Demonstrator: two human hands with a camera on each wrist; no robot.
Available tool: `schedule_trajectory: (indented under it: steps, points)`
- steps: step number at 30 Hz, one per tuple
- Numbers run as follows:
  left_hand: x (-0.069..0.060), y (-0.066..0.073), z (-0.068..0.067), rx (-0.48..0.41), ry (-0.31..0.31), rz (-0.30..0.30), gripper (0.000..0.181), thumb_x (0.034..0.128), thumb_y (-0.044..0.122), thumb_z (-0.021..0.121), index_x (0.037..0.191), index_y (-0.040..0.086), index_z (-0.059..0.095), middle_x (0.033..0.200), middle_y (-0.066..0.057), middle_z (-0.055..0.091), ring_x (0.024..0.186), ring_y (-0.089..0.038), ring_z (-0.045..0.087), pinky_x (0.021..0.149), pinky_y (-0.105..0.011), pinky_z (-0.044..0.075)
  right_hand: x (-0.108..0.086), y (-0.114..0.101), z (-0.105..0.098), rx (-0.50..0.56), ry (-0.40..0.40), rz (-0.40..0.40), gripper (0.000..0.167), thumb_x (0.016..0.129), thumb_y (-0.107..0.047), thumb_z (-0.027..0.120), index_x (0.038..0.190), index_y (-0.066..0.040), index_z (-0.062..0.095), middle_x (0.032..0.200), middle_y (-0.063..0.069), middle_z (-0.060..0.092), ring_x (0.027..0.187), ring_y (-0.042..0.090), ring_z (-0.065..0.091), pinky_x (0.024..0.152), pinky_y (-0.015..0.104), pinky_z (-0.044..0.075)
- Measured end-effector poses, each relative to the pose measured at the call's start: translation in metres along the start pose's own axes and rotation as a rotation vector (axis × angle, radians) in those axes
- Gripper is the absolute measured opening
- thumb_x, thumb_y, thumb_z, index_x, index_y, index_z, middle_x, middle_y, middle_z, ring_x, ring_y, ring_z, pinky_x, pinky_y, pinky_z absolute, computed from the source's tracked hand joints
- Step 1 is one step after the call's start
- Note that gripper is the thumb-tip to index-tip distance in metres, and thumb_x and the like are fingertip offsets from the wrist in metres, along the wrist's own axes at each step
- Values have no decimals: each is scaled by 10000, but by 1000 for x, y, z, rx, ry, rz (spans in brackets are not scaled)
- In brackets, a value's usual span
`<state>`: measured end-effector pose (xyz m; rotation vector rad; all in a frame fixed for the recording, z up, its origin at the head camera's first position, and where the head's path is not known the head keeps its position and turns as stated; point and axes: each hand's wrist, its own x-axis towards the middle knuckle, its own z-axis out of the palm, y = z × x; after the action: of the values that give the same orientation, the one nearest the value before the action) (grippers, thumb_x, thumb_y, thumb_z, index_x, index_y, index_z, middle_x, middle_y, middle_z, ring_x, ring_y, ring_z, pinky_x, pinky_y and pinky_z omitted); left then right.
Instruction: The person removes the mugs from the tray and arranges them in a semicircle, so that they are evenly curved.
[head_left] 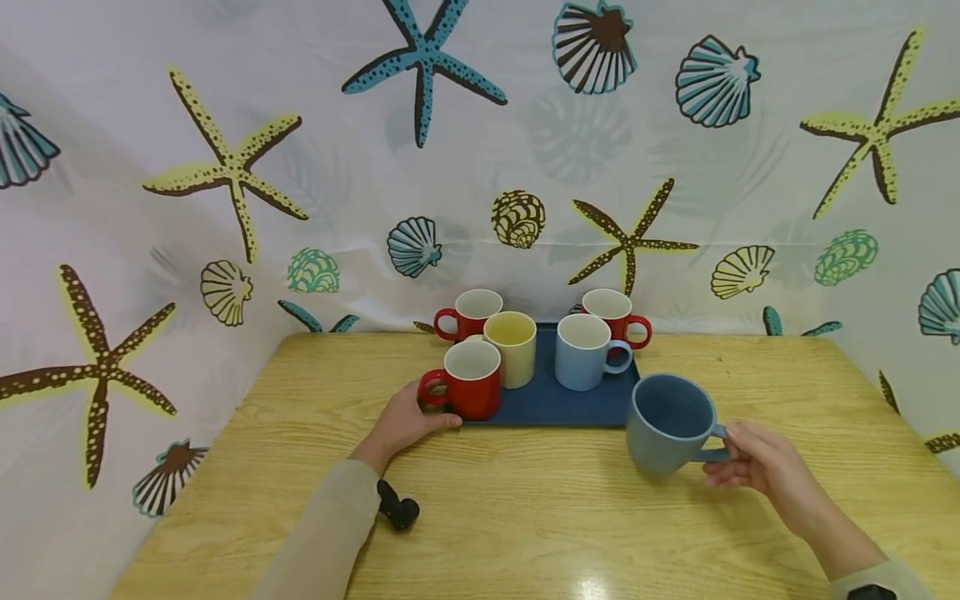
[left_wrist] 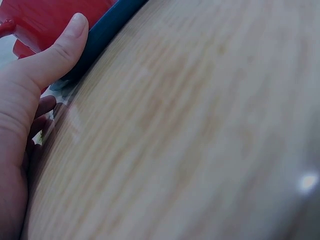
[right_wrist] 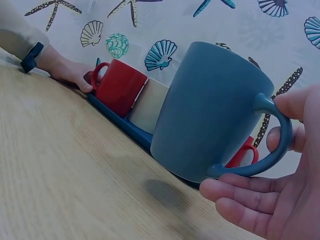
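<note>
My right hand point(head_left: 761, 462) pinches the handle of a large grey-blue mug point(head_left: 663, 433), which hangs above the table at the tray's front right corner; its shadow lies beneath in the right wrist view. At the tray's front left corner my left hand point(head_left: 405, 423) has its thumb along the rim of the blue tray point(head_left: 555, 413), close to the handle of a red mug point(head_left: 474, 387). The left fingers are partly hidden behind the thumb. On the tray stand the red mug, a yellow mug point(head_left: 517, 358) and a light blue mug point(head_left: 579, 362).
Two more red mugs stand at the back, one at the left point(head_left: 480, 310) and one at the right point(head_left: 611, 310). The wooden table point(head_left: 525, 517) ends at a patterned cloth point(head_left: 465, 192) behind the tray.
</note>
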<state>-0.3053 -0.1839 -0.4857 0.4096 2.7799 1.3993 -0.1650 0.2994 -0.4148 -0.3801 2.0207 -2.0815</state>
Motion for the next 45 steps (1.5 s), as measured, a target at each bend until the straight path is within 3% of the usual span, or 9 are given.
schedule_trajectory:
  steps: [7,20,28,32,37,41,45]
  points:
    - [-2,3,5,-46,-14,5,696,669,420,815,1252,157,540,1191,-16,603,1072,-192,570,992,-430,379,-19,-1,-4,31,-61,-3,344,1039,-166,267,824,-80,522,852,118,686,795,279,679,702,424,543]
    - [-1,3,11,-34,-7,-1,712,665,451,808,1258,165,539,1196,-19,603,1078,-198,568,991,-440,378,-48,0,-6,119,-218,45,390,1039,-118,198,877,-34,543,942,130,673,865,285,665,765,450,522]
    - [-3,3,18,-44,-8,-9,720,657,474,802,1258,176,540,1191,-12,605,1074,-192,568,984,-434,386,-61,0,-5,76,-222,157,397,1043,-160,220,823,-16,517,963,136,668,889,277,658,784,466,513]
    - [-3,0,16,-44,-22,0,722,667,480,795,1267,178,531,1204,-13,599,1071,-186,573,975,-426,399,-66,3,-2,85,-240,147,378,1039,-128,206,800,22,458,966,136,671,876,262,660,782,459,516]
    - [-1,-1,6,-26,10,3,709,661,454,808,1251,163,543,1190,-29,606,1064,-207,575,961,-437,407,-68,8,3,131,-291,115,408,1035,-95,176,905,0,551,982,131,667,880,262,655,792,438,515]
    - [1,3,4,2,-8,-2,741,664,502,787,1267,157,529,1220,-29,590,1099,-210,553,976,-440,392,-73,7,2,186,-329,129,454,1034,-88,152,1069,-24,601,1004,134,656,908,272,642,818,430,503]
    - [4,6,5,-6,-17,-6,758,666,514,780,1281,159,516,1242,-22,575,1114,-203,547,987,-434,384,-79,4,0,182,-327,150,452,1035,-98,151,1072,-3,591,1003,125,654,908,280,637,842,428,490]
